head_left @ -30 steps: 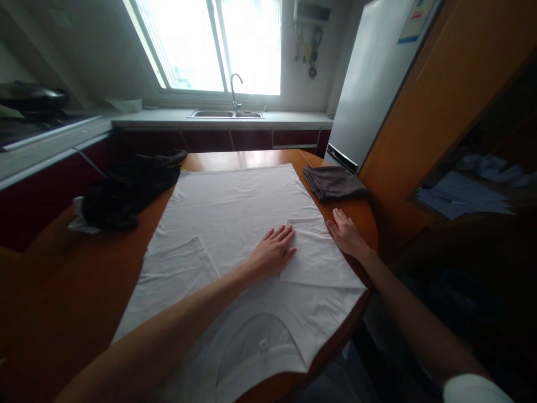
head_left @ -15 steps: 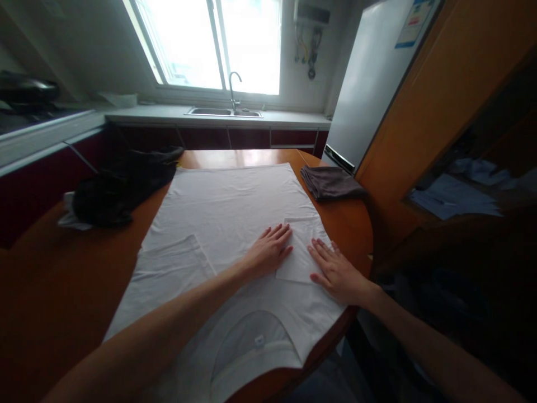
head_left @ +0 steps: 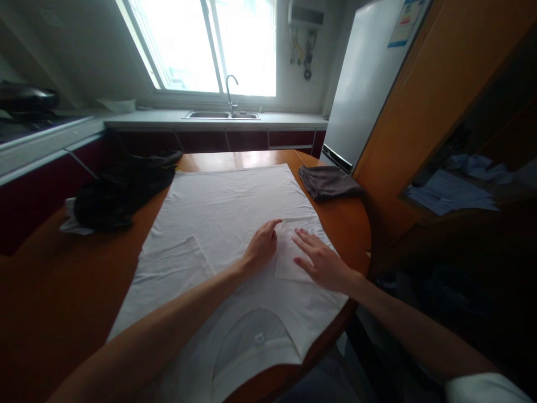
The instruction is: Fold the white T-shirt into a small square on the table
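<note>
A white T-shirt (head_left: 235, 207) lies spread over the wooden table, its neckline toward me and both sleeves folded in on the body. My left hand (head_left: 263, 245) is at the upper inner corner of the right-side sleeve (head_left: 286, 263), fingers curled with the index finger and thumb pinching the cloth there. Flat on that same sleeve rests my right hand (head_left: 321, 260), fingers stretched out and slightly apart. The left-side sleeve (head_left: 176, 260) lies folded inward, away from both hands.
A folded grey-brown cloth (head_left: 329, 182) lies at the table's right edge. Dark clothing (head_left: 113, 196) is heaped at the left. Beyond the wooden table (head_left: 235, 160) are a counter with a sink (head_left: 210, 115) and a fridge (head_left: 361, 84).
My left hand has gone from lying flat to curled fingers at the sleeve's corner. My right hand has slid left and slightly up over the sleeve. The view has shifted slightly.
</note>
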Demonstrator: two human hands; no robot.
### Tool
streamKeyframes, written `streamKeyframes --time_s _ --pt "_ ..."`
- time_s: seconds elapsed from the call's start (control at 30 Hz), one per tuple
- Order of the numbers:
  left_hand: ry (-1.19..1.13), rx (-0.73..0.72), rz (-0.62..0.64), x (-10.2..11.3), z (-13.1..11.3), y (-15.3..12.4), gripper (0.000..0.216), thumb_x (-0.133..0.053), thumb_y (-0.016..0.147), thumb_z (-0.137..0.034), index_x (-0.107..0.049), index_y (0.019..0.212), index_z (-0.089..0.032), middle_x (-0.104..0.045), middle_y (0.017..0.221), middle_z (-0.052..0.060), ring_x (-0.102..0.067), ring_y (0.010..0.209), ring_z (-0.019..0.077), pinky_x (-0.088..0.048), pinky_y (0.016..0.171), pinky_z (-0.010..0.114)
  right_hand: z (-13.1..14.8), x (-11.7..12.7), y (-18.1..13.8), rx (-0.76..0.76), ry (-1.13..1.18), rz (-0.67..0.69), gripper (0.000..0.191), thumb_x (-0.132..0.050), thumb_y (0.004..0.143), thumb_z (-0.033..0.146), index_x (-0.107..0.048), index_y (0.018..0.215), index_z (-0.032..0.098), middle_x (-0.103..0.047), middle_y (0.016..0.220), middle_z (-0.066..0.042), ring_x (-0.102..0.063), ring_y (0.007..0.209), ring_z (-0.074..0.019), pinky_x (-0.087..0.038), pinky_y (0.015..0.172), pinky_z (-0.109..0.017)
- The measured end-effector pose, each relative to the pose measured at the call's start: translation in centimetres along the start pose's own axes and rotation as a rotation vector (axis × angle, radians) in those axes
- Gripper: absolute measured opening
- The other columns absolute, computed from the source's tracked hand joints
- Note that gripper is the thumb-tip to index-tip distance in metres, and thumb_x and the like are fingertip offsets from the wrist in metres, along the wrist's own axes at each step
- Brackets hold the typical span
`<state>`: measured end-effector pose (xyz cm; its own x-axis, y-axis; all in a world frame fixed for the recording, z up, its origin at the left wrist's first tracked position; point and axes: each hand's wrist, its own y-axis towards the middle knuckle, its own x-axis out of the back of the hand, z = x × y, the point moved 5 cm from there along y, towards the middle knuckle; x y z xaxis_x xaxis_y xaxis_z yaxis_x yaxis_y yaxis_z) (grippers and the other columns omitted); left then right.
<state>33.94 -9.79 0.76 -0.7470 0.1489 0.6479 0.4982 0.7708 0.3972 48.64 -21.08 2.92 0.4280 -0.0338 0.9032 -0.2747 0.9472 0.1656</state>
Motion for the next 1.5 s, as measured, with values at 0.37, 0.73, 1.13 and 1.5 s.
streamKeyframes --time_s 0.37,0.73,1.13,1.5 --pt "-0.935 0.678 -0.304 1.6 4.3 1.3 0.025 -0.052 0.073 -0.007 -0.066 0.092 -0.015 -0.072 0.091 0.008 -0.067 0.084 0.0154 -0.052 0.078 0.026 4.5 -2.8 -0.4 0.178 -0.043 0.263 0.070 -0.045 0.101 0.055 -0.033 0.160 0.018 -0.018 0.168 -0.013 -0.012 0.156 -0.0278 -0.014 0.126 -0.052" --pt "-1.180 0.457 0.055 13.8 -2.8 4.2 0.013 -0.064 0.080 -0.016 -0.068 0.093 -0.016 -0.070 0.087 0.004 -0.068 0.076 0.0140 -0.051 0.065 0.023 -7.6 0.1 10.2 0.001 0.041 -0.115 0.031 -0.063 0.090 0.021 -0.071 0.119 0.014 -0.069 0.126 -0.017 -0.064 0.119 -0.0286 -0.046 0.107 -0.042" --pt "-0.512 0.638 -0.070 15.5 8.9 -3.7 0.026 -0.072 0.070 -0.035 -0.073 0.086 -0.016 -0.075 0.090 0.009 -0.067 0.071 0.0159 -0.046 0.059 0.022 -9.9 -1.3 16.5 0.000 0.244 0.317 0.021 -0.070 0.077 0.035 -0.074 0.082 0.016 -0.065 0.067 0.001 -0.052 0.059 -0.0117 -0.036 0.056 -0.023" --pt "-0.459 0.664 -0.267 15.9 11.4 -5.2 0.022 -0.067 0.070 -0.032 -0.072 0.084 -0.016 -0.073 0.085 0.007 -0.064 0.069 0.0150 -0.043 0.055 0.021 -11.5 -1.1 16.6 0.001 0.339 0.120 0.023 -0.066 0.076 0.038 -0.070 0.074 0.015 -0.060 0.063 0.001 -0.048 0.060 -0.0120 -0.036 0.057 -0.025"
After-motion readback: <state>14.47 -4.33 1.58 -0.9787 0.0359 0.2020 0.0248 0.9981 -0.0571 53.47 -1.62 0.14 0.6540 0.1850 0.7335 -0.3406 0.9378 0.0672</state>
